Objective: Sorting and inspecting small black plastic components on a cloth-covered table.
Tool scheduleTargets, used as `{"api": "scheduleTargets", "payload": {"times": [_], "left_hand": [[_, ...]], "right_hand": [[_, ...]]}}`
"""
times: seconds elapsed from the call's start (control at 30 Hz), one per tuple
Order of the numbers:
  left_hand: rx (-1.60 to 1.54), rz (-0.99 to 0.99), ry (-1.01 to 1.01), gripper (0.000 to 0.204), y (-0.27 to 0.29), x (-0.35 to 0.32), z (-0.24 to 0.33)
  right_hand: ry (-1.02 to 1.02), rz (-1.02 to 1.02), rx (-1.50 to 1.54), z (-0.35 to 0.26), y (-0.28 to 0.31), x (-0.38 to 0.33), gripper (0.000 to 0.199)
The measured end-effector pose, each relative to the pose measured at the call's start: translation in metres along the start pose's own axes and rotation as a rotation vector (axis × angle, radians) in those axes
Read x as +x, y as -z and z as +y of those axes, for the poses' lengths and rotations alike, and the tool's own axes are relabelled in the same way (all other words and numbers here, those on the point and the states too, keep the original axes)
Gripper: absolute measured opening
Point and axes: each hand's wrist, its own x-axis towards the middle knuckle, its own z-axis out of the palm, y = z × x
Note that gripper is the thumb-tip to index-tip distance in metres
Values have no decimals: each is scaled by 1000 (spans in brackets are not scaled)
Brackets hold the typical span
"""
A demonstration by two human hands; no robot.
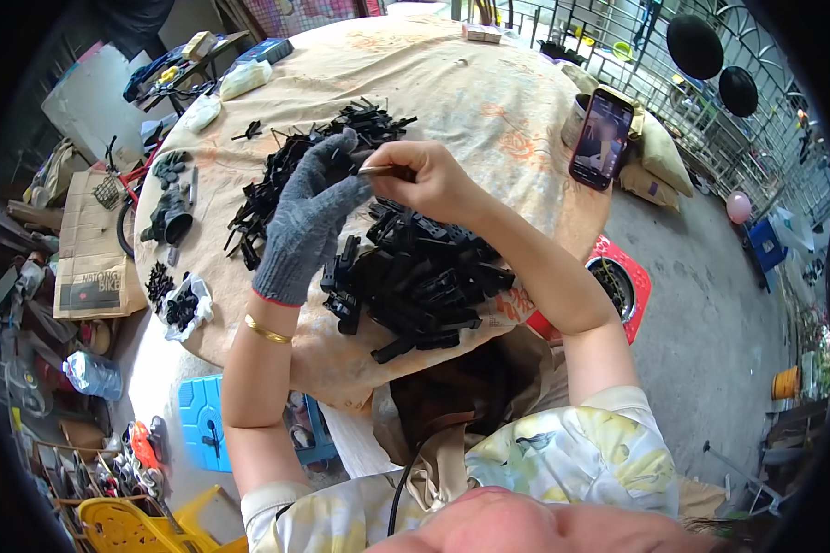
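Note:
My left hand wears a grey knit glove and is raised over the round table, its fingers curled around a small black plastic part. My right hand is bare and pinches a thin metal tool whose tip meets the gloved fingers. A heap of black plastic parts lies just below both hands. Another pile of thinner black pieces spreads behind the gloved hand.
A smartphone leans upright at the table's right edge beside a cushion. Small bags of black parts sit at the left rim. A red stool, blue stool and a bicycle surround the table.

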Motion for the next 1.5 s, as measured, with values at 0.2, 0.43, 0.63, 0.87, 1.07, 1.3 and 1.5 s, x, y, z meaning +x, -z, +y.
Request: {"api": "scheduleTargets", "payload": {"times": [0.2,0.43,0.63,0.87,1.07,1.3,1.5], "left_hand": [[312,73,-248,36,-11,-3,-11],[352,33,-273,35,-17,-2,-14],[479,74,-383,32,-15,-3,-17],[904,145,-590,22,-15,-9,-12],[979,160,-618,42,-21,0,-16],[1452,174,-536,71,-29,-8,-9],[345,14,-184,49,-17,-6,8]], "right_hand": [[-51,116,-77,-20,-3,-8,22],[-123,160,0,-19,6,-5,15],[-172,172,-34,-22,1,-7,17],[-198,172,139,-16,-9,-8,15],[-98,284,-86,-21,-5,-9,15],[304,266,-585,-17,7,-7,20],[-72,275,107,-33,30,-13,20]]}}
